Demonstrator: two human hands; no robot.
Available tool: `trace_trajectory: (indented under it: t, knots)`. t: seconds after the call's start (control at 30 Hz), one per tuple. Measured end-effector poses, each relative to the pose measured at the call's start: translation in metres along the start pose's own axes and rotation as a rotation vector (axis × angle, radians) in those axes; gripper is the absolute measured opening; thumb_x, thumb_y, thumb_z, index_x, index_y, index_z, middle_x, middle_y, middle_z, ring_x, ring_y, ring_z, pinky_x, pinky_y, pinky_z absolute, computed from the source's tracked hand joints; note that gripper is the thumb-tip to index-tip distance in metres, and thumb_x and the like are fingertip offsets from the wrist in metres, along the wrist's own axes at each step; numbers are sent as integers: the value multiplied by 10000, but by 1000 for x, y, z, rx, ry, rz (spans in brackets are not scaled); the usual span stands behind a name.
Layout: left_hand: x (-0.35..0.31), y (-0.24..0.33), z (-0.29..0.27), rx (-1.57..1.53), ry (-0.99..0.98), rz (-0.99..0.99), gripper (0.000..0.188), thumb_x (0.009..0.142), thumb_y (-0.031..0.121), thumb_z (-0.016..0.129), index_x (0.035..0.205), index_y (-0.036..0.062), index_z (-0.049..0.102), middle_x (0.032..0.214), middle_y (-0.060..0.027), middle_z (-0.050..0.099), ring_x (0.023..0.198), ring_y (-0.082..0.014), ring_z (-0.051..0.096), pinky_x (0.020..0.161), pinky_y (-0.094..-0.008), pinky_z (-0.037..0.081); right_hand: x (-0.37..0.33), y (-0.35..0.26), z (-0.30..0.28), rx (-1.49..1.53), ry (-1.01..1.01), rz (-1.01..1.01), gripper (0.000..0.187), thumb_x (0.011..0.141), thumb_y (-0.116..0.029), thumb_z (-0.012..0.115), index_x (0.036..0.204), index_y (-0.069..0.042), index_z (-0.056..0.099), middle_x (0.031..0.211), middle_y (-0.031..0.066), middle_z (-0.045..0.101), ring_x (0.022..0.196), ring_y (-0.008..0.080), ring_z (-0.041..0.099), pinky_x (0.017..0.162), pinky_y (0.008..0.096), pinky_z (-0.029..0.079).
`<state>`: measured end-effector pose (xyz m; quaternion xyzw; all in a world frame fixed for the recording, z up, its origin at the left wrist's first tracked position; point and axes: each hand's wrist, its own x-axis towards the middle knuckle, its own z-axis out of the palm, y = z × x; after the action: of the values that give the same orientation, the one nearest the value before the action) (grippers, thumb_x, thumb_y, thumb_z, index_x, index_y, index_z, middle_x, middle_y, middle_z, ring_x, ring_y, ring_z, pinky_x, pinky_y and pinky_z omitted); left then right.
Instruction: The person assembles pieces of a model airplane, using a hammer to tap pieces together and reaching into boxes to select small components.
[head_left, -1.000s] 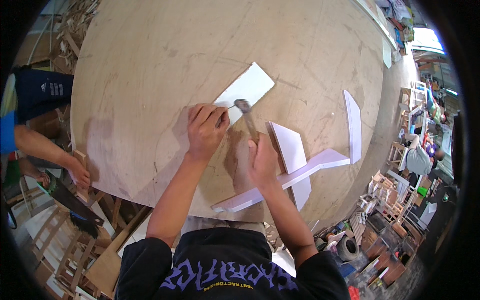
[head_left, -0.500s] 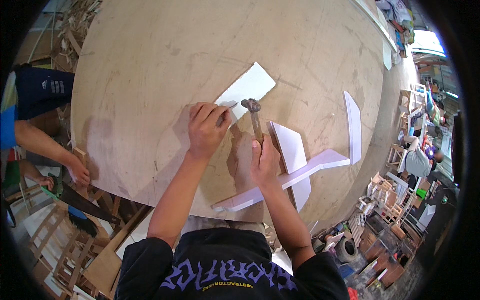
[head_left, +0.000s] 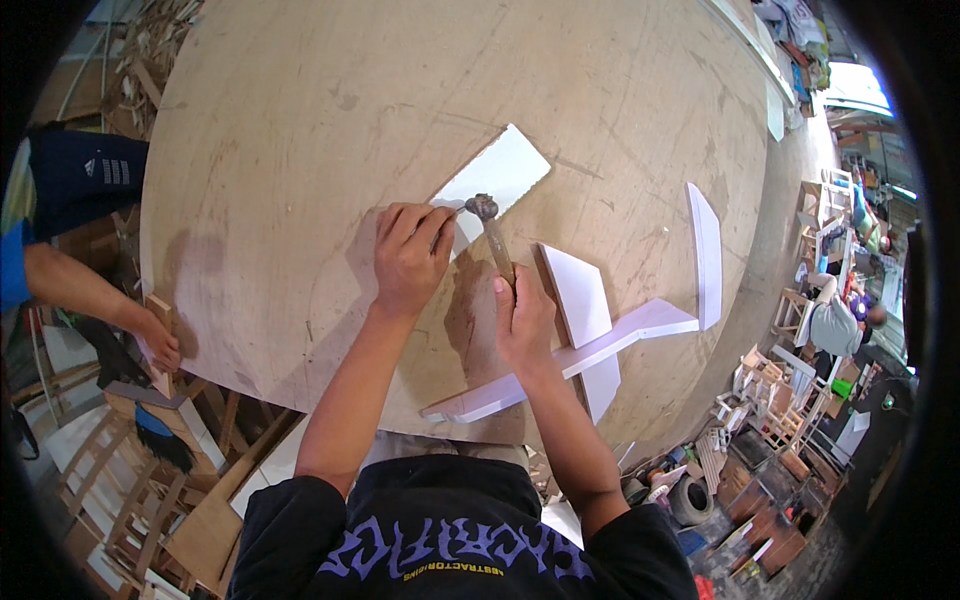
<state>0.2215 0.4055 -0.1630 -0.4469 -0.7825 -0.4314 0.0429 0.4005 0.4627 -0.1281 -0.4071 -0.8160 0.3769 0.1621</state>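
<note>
Hammer (head_left: 492, 232): small, w/ dark rusty metal head and short brown wood handle; head is sitting at the near corner of the white board, handle is running back toward the person.
Right hand (head_left: 522, 318): fingers are wrapping closed round the handle's lower end, gripping it.
Left hand (head_left: 408, 255): is resting knuckles-up on the table just left of the hammer head, fingers curled, tips pinching at the board's edge; can't tell what's betw. them, too small.
White board (head_left: 497, 182): flat rectangular panel, lying diagonal on the table, beyond both hands.
Table (head_left: 300, 120): big worn plywood top, scuffed and stained.
White strip (head_left: 575, 357): long narrow white piece, lying across under the right forearm.
White panels (head_left: 578, 292): another is lying right of the right hand; a thin one (head_left: 705, 255) is sitting farther right.
Co-worker's hand (head_left: 160, 345): is holding a small wood piece at the table's left edge.
</note>
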Motion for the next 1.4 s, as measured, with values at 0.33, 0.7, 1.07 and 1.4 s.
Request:
trace_trajectory:
  t: [0.33, 0.7, 1.07, 1.4]
  knots:
    - [-3, -1, 4, -10, 23, -4, 168, 788, 26, 855, 940, 39, 785, 934, -32, 681, 914, -243, 649, 828, -396, 496, -3, -8, 1, -9, 10, -4, 234, 1089, -192, 605, 1198, 14, 628, 933, 244, 694, 810, 457, 682, 698, 490, 530]
    - [-2, 1, 6, -17, 54, -11, 199, 767, -14, 859, 942, 57, 796, 904, -45, 691, 875, -246, 662, 805, -382, 528, -1, -2, -1, -36, 44, -66, 171, 1082, -142, 607, 1160, 8, 636, 898, 214, 699, 791, 411, 701, 698, 474, 535]
    - [-1, -2, 6, -48, 41, -33, 213, 742, -9, 835, 929, 61, 758, 924, -47, 677, 859, -265, 660, 774, -397, 544, -3, 2, -6, 78, 2, 67, 243, 1114, -229, 555, 1150, 1, 623, 858, 201, 644, 755, 411, 648, 666, 487, 487]
    - [3, 3, -8, -141, -21, -28, 191, 717, 28, 800, 858, 87, 686, 922, -48, 677, 908, -268, 679, 872, -407, 543, 6, -17, -7, 223, 83, 148, 263, 1089, -278, 631, 1081, -15, 644, 762, 20, 591, 660, 96, 516, 610, 296, 423]
